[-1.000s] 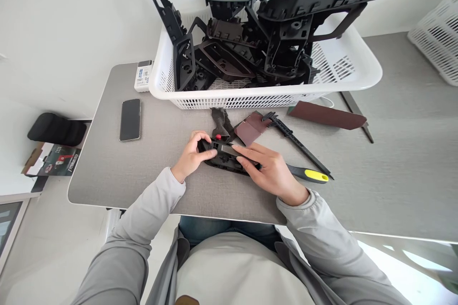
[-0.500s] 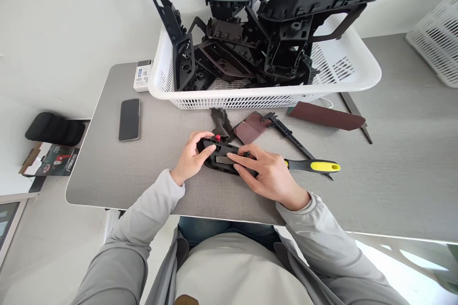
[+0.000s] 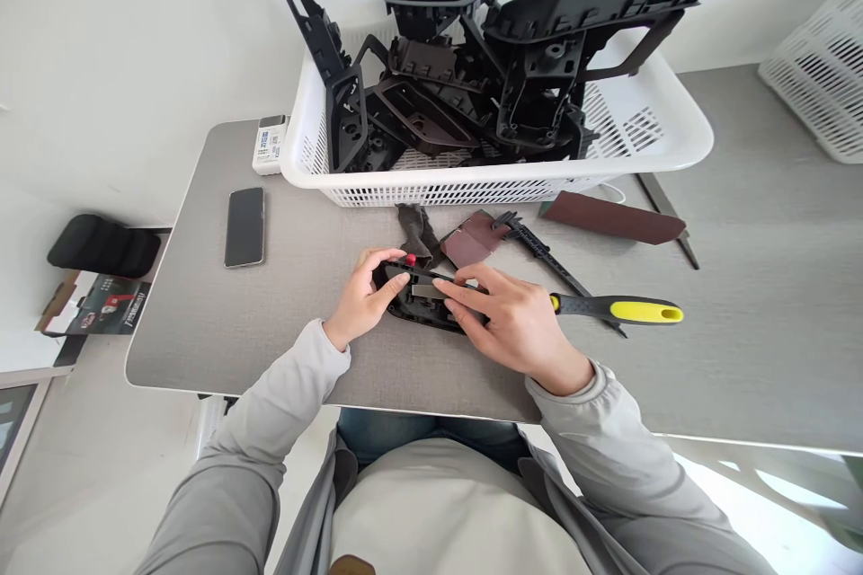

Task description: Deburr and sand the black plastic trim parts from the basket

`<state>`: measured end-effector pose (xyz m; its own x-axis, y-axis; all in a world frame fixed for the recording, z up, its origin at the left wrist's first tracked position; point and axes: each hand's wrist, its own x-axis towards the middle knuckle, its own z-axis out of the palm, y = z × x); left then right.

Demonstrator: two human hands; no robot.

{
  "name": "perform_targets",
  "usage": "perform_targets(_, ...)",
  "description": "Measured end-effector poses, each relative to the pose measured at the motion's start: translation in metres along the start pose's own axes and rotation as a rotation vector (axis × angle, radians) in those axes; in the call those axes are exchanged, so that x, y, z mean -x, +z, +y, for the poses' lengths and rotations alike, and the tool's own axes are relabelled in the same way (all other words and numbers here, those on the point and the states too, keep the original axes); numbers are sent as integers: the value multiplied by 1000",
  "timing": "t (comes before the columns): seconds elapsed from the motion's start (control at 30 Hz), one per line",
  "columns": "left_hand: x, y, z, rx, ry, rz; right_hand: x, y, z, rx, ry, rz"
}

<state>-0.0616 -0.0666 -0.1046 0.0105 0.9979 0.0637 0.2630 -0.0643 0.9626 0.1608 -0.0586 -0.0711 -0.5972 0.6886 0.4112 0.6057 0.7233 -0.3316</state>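
Note:
A black plastic trim piece (image 3: 414, 311) lies near the table's front edge, its ribbed side facing up. My left hand (image 3: 357, 307) is closed on its left end, with the thumb on top and the fingers along the far edge. In my right hand (image 3: 519, 323) is a flat file with a black and yellow handle (image 3: 644, 312). The file's metal blade lies across the piece, under my extended fingertips, and the handle points out to the right. Just past the piece's far edge shows a small red knob (image 3: 411, 260). My right palm hides part of the file.
Beyond my hands are a dark cloth (image 3: 418, 232), brown sandpaper (image 3: 474, 239), a black caliper (image 3: 539, 250) and a folded sandpaper sheet (image 3: 613, 217) over a metal strip. A white basket (image 3: 472, 184) of black parts stands behind. A phone (image 3: 244, 226) lies left.
My right hand has slid slightly right with the file, so its handle reaches further right and its blade tip has drawn back across the piece. My left hand holds nearly the same place.

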Motion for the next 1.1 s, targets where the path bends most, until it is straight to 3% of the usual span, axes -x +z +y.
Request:
perform_targets(0.23,0,-1,2,3,0,0,0,1,2,5,-17,-4)
perform_targets(0.47,0,2,-7,38,-8,-33,3,-1,9,-181,158,127)
perform_targets(0.63,7,5,3,157,-81,18,14,-22,-1,-353,304,264)
perform_targets(0.83,33,21,22,492,-195,270,50,-52,-37,-690,475,166)
perform_targets(1.0,57,36,41,748,-191,530,73,-44,-57,-927,493,6)
perform_targets(1.1,70,41,52,840,-178,612,79,-35,-62,-1039,521,22)
